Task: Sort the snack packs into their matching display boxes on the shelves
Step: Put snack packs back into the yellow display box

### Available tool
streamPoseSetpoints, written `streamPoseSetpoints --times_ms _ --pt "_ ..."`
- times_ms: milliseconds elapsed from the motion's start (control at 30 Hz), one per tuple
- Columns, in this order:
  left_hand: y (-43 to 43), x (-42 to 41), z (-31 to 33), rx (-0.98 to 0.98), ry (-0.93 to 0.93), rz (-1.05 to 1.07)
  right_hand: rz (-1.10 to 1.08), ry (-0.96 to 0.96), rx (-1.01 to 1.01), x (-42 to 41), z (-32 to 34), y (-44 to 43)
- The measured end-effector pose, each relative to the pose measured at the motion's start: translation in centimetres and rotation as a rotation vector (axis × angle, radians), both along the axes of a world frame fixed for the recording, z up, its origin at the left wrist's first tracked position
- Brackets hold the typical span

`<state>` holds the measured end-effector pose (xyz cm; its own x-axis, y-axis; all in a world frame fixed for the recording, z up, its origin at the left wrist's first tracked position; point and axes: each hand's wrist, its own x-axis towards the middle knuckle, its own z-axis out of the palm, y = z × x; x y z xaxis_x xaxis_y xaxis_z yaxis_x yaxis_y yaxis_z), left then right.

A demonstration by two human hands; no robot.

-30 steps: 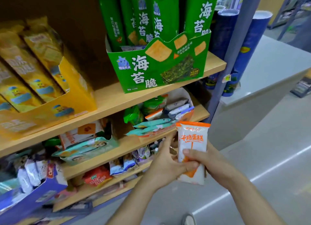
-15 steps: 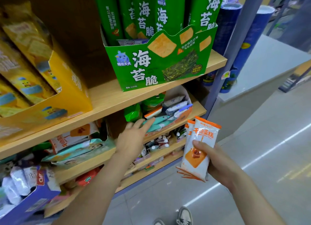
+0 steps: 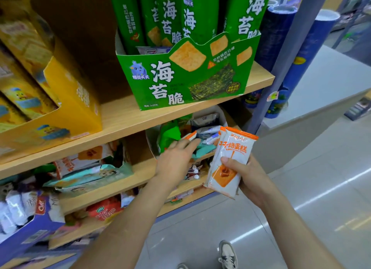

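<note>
**SORTING UNDER WAY: CAKE PACKS IN HAND, MIXED TUB NOT CLEARED**

**Status.** The right hand (image 3: pixel 248 175) grips a small stack of orange-and-white cake packs (image 3: pixel 232 154), thumb across the front and fingers curled behind. The stack stands upright in the air at 4 o'clock of the frame, clear of the shelves and in no box. The left hand (image 3: pixel 176 158) reaches toward 1 o'clock into the white tub (image 3: pixel 218 116) on the second shelf. Its fingers are nearly straight and hold nothing, with the tips at an orange-edged pack (image 3: pixel 190 135) on top of the jumble.

**Done.** At least two matching packs are gathered (the exact count cannot be read from the edges).

**Outstanding.** The tub holds green, teal and white packs mixed together, so most of the sorting appears to remain. A stray pale pack (image 3: pixel 154 50) sits inside the green seaweed-crisp display box (image 3: pixel 186 81) at 12 o'clock. An orange-and-white carton (image 3: pixel 86 158) at 8 o'clock may be where the cake packs belong, though that is unconfirmed.

**Change.** A second ago both hands were closed on the stack. Half a second ago the left hand had let go and was heading for the tub. Its fingertips are now at the orange-edged pack, and the right hand's grip is unchanged.
</note>
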<state>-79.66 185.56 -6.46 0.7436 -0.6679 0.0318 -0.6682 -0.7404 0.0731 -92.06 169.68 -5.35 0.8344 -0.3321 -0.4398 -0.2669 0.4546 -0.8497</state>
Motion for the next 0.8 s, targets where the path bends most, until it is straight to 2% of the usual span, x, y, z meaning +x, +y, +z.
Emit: streamPoseSetpoints --times_ms 167,300,467,600,800 --pt "-1.0 -1.1 -0.2 0.026 -0.076 0.049 0.092 -0.011 0.149 2.1 -0.4 -2.2" --pt "-0.8 -0.9 0.3 0.038 -0.066 0.131 0.212 0.025 0.278 3.5 -0.3 -3.2" --pt "0.3 1.4 1.4 -0.045 -0.047 0.209 0.428 0.0 0.057 4.2 -0.4 -6.0" --pt "1.5 2.3 1.3 -0.091 -0.123 0.347 0.448 0.009 -0.123 4.9 -1.2 -8.9" --pt "2.0 3.7 1.7 0.027 -0.16 0.471 0.387 0.016 -0.245 6.4 -1.9 -8.7"
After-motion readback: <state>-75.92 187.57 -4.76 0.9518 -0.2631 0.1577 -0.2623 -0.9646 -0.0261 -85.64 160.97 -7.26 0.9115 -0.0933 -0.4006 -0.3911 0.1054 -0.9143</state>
